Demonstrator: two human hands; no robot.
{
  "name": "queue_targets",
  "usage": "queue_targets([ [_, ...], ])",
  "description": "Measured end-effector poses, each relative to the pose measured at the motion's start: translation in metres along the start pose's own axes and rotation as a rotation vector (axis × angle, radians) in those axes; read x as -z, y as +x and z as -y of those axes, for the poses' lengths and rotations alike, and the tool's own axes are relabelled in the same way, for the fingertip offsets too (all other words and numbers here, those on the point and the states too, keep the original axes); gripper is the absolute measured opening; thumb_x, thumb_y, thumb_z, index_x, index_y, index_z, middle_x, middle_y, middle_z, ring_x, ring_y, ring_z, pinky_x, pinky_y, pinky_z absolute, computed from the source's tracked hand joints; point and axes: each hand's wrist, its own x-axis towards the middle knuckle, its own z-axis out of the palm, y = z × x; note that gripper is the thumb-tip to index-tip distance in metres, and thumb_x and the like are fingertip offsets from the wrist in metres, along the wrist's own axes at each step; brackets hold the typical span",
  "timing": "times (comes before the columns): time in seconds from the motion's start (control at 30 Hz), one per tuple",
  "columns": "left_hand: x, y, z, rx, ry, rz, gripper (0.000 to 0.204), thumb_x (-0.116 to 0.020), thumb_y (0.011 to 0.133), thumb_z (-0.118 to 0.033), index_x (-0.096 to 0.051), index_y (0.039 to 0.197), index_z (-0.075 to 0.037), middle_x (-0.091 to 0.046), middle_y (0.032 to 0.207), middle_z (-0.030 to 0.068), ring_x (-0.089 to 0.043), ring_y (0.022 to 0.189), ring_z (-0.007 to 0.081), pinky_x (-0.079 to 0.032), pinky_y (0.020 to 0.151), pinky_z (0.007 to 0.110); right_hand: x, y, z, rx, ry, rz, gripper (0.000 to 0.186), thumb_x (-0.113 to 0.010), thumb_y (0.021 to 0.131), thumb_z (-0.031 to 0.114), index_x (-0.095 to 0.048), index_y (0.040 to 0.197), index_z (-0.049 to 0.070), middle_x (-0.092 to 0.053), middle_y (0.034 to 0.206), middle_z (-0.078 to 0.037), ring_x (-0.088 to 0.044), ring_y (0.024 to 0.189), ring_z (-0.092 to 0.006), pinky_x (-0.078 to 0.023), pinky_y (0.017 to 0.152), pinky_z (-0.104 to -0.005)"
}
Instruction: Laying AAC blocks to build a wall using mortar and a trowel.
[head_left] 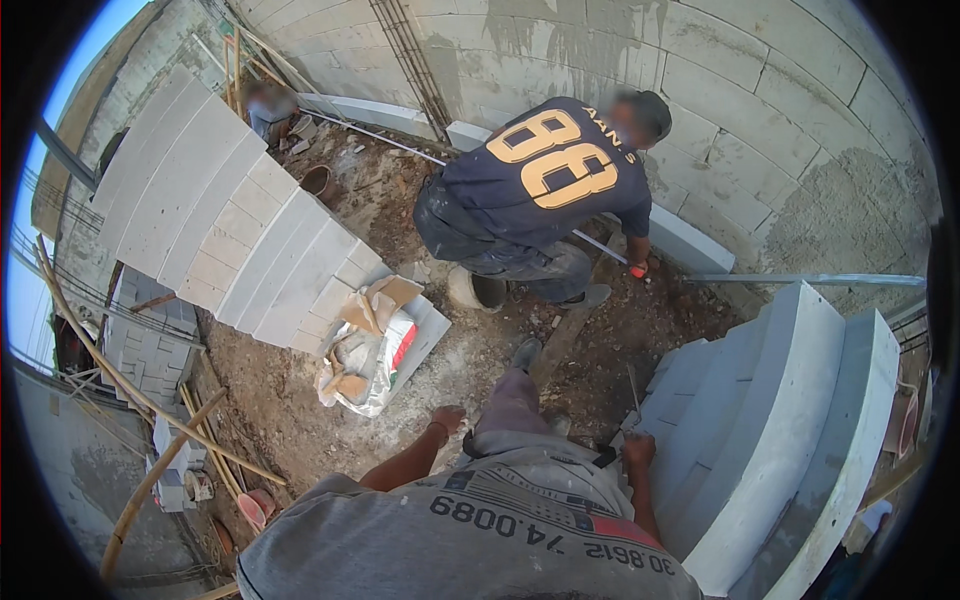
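My left hand [449, 417] hangs beside my leg, fingers loosely stretched out, with nothing visible in it. Ahead of it lies an opened paper sack [372, 362], torn at the top, on a pale block. My right hand [638, 448] is closed around a thin metal tool [633, 388] that points forward; its exact kind is too small to make out. Close by on the right rises a stack of pale blocks [715, 420]. In front, a crouching co-worker [530, 200] in a dark shirt holds an orange-red tape measure [638, 270] near the wall's foot.
A second person [270, 110] crouches at the far end, where the pale strip leads. Long stacked blocks [230, 220] stand left. A bucket [478, 289] sits behind the co-worker, and a plank [575, 325] lies on the dirt. Bamboo poles [150, 400] lean at left; a metal bar [810, 280] extends right.
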Motion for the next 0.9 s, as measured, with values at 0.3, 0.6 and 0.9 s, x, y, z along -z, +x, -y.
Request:
queue_targets([
  [0.3, 0.008, -0.046, 0.004, 0.608, -0.514, 0.007, 0.033, -0.055, 0.097, -0.023, -0.061, 0.128, -0.016, -0.066, 0.114, 0.0005, -0.067, 0.1, 0.0179, -0.051, 0.079, 0.041, -0.008, -0.029, -0.01, 0.01, -0.137, -0.042, 0.04, -0.067, 0.077, 0.026, -0.068, 0.096, -0.01, -0.07, 0.089, -0.03, -0.07, 0.081, -0.0458, -0.057, 0.075, -0.0486],
  [0.6, 0.004, -0.067, 0.017, 0.724, -0.613, -0.005, 0.032, -0.049, 0.1, -0.02, -0.057, 0.131, -0.018, -0.063, 0.127, -0.0011, -0.064, 0.111, 0.0171, -0.046, 0.094, 0.047, -0.011, -0.033, -0.033, 0.018, -0.174, 0.063, 0.035, -0.074, 0.082, 0.028, -0.068, 0.092, -0.005, -0.071, 0.075, -0.017, -0.071, 0.06, -0.0278, -0.056, 0.055, -0.0415],
  [0.9, 0.021, -0.042, 0.056, 0.271, -0.169, 0.07, 0.026, -0.052, 0.098, -0.016, -0.06, 0.123, -0.016, -0.066, 0.113, -0.0009, -0.066, 0.104, 0.0148, -0.056, 0.076, 0.035, -0.006, -0.04, -0.002, -0.008, -0.153, 0.077, 0.043, -0.074, 0.082, 0.03, -0.065, 0.102, -0.006, -0.073, 0.087, -0.021, -0.073, 0.071, -0.0291, -0.058, 0.063, -0.0426],
])
